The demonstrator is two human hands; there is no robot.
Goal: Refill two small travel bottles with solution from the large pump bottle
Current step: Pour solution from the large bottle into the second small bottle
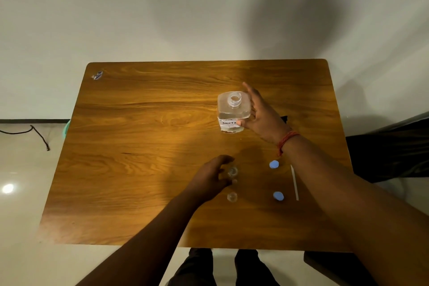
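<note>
Clear plastic is the difficulty at this moment: both small transparent travel bottles, the far one [232, 171] and the near one [232, 197], stand open on the brown wooden table [144, 146], and they are hard to see against the grain. The large clear bottle with a white paper label [232, 112] stands farther away and a little to the right. Its neck is open and no pump is on it.

The right hand [261, 115] holds this large bottle from the right side, with the thumb on the label and the fingers around the far side. The left hand [212, 179] is at the far travel bottle with curled fingers. I cannot tell whether it already pinches the bottle or only touches it.

Two round blue caps, one far [274, 164] and one near [278, 196], lie to the right of the small bottles, and a thin white tube [294, 182] lies just beyond them.

My judgement is that the wide neck against such narrow openings is the main risk, because a fast tilt may flood over the rim. The small bottles look light, so a loose hold may let one tip over. The right forearm passes above the caps and the tube and may sweep them when the bottle is brought nearer.
</note>
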